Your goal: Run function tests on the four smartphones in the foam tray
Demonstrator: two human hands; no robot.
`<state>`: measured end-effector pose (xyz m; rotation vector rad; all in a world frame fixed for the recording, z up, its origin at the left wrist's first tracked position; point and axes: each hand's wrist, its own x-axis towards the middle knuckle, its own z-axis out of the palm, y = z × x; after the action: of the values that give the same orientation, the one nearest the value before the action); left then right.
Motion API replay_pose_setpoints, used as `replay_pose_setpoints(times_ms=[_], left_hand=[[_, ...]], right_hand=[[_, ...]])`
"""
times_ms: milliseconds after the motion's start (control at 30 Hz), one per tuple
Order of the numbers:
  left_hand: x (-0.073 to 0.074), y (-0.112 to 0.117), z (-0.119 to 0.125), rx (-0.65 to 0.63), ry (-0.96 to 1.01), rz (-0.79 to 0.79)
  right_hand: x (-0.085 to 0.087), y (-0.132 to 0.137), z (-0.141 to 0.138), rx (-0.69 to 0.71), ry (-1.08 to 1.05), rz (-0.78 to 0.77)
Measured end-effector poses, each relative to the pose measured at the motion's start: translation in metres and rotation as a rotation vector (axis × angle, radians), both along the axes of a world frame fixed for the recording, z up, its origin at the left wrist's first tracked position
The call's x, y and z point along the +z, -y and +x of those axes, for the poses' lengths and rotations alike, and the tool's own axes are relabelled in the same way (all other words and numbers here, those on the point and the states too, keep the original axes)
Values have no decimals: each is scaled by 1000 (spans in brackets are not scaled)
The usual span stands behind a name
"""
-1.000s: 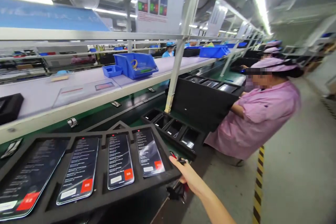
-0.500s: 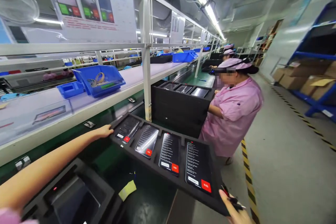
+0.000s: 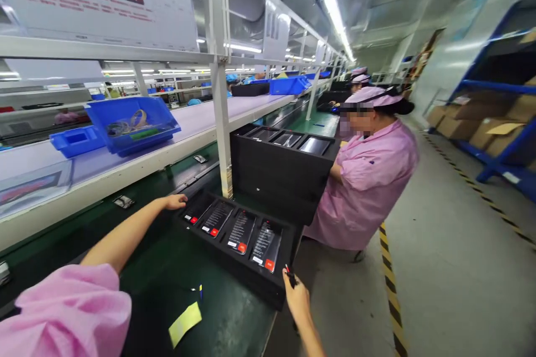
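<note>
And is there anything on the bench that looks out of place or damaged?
One thing: the yellow slip lies loose and slanted on the green bench, outside the black tray between the hands. The tray's four phones sit apart. No spill shows; fine damage is too small to tell.

The green bench (image 3: 234,318) bears a tall black stack (image 3: 276,178) at its far part and, nearer, a black foam tray (image 3: 237,268) of four phones, whose underside is hidden. A yellow-green slip (image 3: 185,324) lies flat before it. Above, the pale shelf (image 3: 201,117) carries a large blue bin (image 3: 144,142), a smaller one beside it (image 3: 75,142) and a plastic-covered sheet (image 3: 33,187).
</note>
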<state>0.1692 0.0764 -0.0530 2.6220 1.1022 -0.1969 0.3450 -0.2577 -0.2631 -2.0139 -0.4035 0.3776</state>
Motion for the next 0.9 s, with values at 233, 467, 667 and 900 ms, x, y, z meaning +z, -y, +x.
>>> replay_pose_setpoints(times_ms=[233,467,667,900], left_hand=[[73,98,-154,-345,-11,-18],[99,258,-358,91,178,186],[34,372,-474,592,311,323],[-21,428,-514,813,325,393]], right_hand=[[25,22,-39,110,104,-210],[43,-11,-110,443,-51,-136],[80,-27,-174,610,4,-78],[157,-3,-246,763,162,34]])
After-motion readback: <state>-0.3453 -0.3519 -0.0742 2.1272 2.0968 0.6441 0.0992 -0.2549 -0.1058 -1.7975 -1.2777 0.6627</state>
